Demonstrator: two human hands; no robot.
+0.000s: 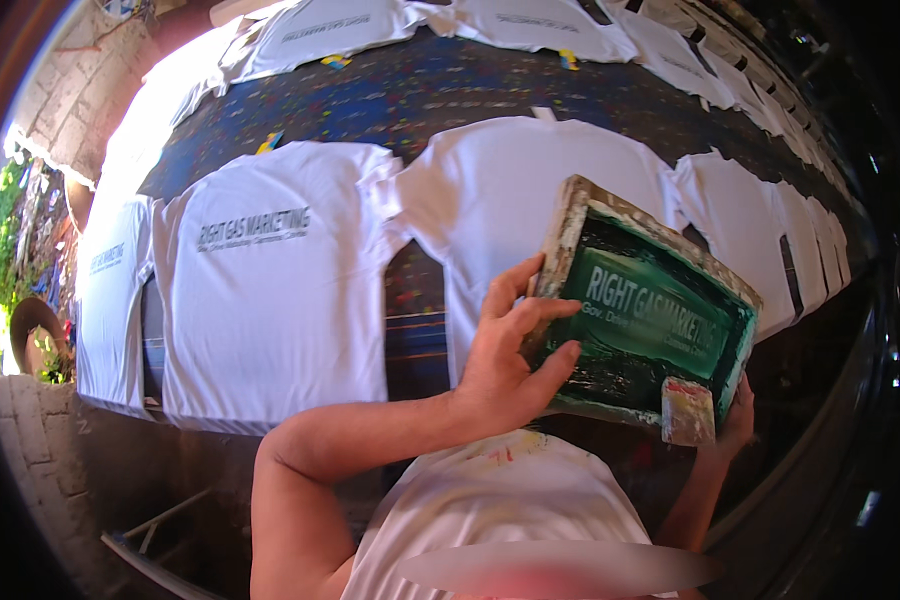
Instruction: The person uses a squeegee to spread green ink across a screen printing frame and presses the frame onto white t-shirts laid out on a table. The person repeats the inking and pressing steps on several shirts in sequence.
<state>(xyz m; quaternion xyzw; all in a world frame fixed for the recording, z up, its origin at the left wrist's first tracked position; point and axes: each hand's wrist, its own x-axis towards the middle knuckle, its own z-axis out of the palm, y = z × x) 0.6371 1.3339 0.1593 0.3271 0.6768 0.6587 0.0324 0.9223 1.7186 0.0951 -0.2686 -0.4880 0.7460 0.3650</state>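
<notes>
A screen printing frame (660, 235) with a worn wooden border and dark green mesh is tilted up in front of me, over the near row of shirts. At its left side is my left hand (510, 345), gripping the edge, with some fingers and the thumb reaching over the inner side. The lower right edge is held by my right hand (738, 418), whose fingers are partly hidden behind the wood. A small paint-stained squeegee (688, 412) leans inside the frame at its lower edge, near my right hand. Behind the frame lies a white T-shirt (530, 170) without visible print.
A long dark paint-speckled table (340, 115) carries rows of white T-shirts. To the left lies a printed shirt (270, 290); more shirts (740, 220) run off to the right. A block wall (35, 440) and a metal bar (150, 565) are at lower left.
</notes>
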